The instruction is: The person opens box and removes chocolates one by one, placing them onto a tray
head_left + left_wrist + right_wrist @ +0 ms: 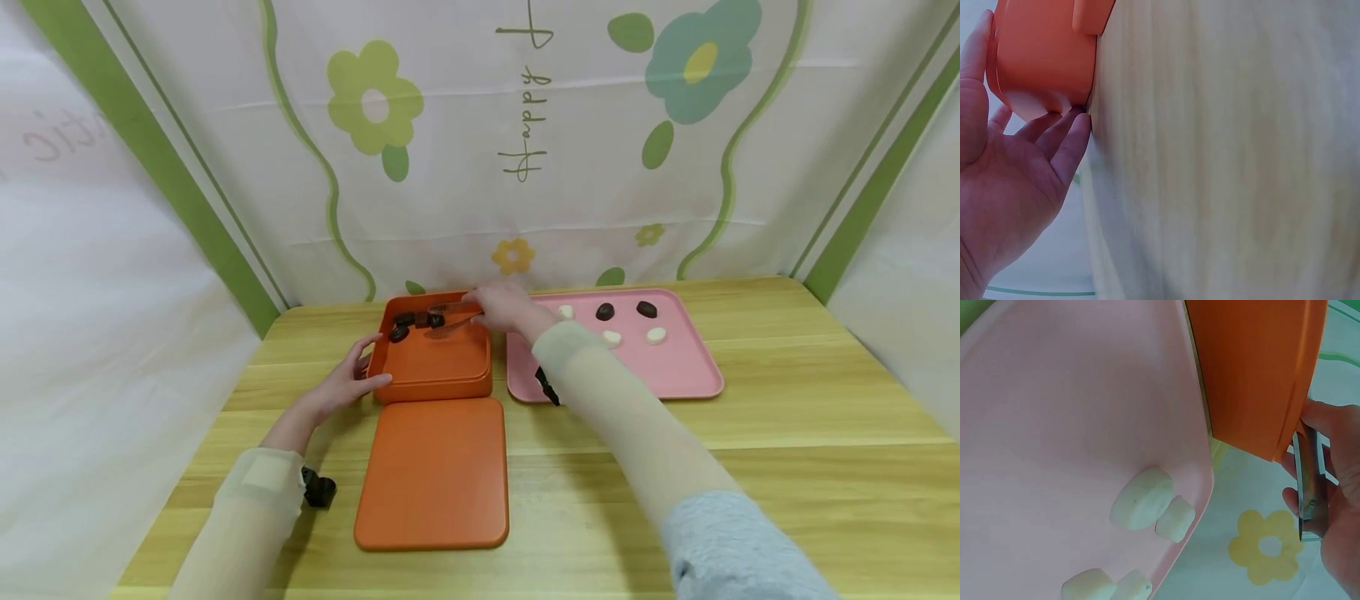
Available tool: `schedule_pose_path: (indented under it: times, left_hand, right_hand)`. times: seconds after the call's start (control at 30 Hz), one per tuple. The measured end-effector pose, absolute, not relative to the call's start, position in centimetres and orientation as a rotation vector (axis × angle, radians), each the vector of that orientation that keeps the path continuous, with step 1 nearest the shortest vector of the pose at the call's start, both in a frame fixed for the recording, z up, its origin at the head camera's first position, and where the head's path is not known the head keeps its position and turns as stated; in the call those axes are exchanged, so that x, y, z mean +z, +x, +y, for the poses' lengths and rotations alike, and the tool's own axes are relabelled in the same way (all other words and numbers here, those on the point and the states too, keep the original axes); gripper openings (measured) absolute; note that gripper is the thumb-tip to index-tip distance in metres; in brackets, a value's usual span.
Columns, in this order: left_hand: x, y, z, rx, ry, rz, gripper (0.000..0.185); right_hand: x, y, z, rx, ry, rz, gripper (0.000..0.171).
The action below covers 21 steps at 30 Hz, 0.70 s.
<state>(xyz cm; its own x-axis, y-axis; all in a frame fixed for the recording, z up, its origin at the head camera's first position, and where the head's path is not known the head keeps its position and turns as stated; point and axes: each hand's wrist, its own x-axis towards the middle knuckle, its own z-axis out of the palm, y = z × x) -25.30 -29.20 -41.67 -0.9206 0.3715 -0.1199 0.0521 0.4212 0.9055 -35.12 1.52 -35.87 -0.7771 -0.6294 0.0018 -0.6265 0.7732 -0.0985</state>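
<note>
An open orange box (435, 367) stands on the wooden table, holding three dark pieces (400, 333) at its far left. My left hand (365, 365) rests with straight fingers against the box's left wall (1041, 56), thumb along its side; the left hand (1029, 156) grips nothing. My right hand (483, 307) reaches over the box's far right corner and holds metal tongs (450, 322), their tips above the box near the dark pieces. In the right wrist view, the right hand (1329, 506) grips the tongs (1309, 487) beside the box's edge (1254, 369).
The flat orange lid (433, 471) lies in front of the box. A pink tray (675, 371) to the right carries two dark pieces (604, 312) and several white pieces (612, 338), also seen close up as white pieces (1142, 499) on the pink tray (1054, 412). Floral cloth walls surround the table.
</note>
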Motion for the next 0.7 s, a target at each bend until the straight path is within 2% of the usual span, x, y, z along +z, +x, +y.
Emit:
schedule_pose_path:
  times: [0.7]
  left_hand:
    - [-41.42,-25.03,-28.90,1.481,0.342,2.389,0.079]
  right_hand:
    - [-35.44,-34.48,1.76,-0.082,-1.140,2.887,0.040]
